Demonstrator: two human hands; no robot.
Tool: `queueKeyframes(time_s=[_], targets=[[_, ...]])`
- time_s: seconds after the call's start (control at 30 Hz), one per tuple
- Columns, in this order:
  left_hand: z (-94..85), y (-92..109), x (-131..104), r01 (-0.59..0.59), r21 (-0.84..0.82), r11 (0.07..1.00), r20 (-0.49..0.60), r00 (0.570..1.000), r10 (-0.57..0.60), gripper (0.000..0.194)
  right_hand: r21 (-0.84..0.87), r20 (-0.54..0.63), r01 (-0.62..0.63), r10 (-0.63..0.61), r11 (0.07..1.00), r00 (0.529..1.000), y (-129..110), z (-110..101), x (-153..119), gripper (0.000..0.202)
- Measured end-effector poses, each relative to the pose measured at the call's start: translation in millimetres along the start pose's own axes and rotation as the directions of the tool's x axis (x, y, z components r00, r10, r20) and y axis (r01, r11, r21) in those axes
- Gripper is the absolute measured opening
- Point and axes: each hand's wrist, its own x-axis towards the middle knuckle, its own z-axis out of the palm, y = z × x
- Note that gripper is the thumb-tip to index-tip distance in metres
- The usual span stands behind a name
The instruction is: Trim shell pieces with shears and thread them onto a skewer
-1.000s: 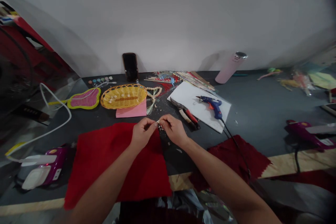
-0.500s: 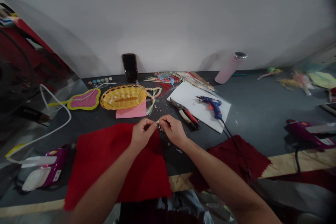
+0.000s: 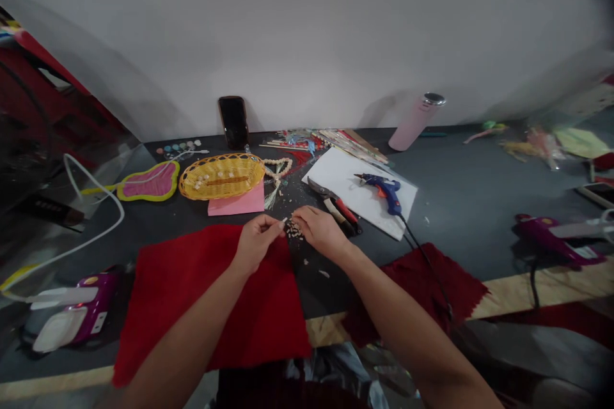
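Note:
My left hand [image 3: 258, 241] pinches a small pale piece [image 3: 284, 221] between thumb and forefinger, just above the right edge of a red cloth [image 3: 192, 294]. Beside it, my right hand [image 3: 320, 230] is closed, its fingertips drawn together over a little heap of small beige bits [image 3: 293, 231] on the dark table. What those fingertips hold, if anything, is hidden. Right of my right hand lie pliers [image 3: 340, 209] with a red and white handle. Behind my left hand a yellow wicker basket [image 3: 222, 188] with several pale pieces rests on a pink pad [image 3: 235, 204].
A blue glue gun [image 3: 386, 190] lies on white paper [image 3: 330, 169], its cord running over a dark red cloth [image 3: 426, 287]. A pink bottle [image 3: 415, 123] and a phone [image 3: 233, 123] stand at the wall. Purple devices [image 3: 98, 307] sit at both sides. Sticks [image 3: 350, 144] lie behind.
My hands have come apart from each other. The right one has shifted slightly right over the beige bits, uncovering more of them, while the left keeps a pale piece. The whole view shifted slightly.

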Motion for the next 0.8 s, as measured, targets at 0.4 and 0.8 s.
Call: queueKeyframes(time_s=[0.4,0.8], targets=[[-2.4,-2,3,0.057,-0.142,0.988,-0.016,0.998,-0.06,0.025,-0.5,-0.121,-0.242,0.21,0.832,0.97,35,-39,-6,0.019],[-6.2,-6,6,0.05,-0.237,0.97,-0.017,0.998,-0.056,0.024,-0.61,-0.123,-0.399,0.416,0.684,0.901,34,-41,-5,0.023]])
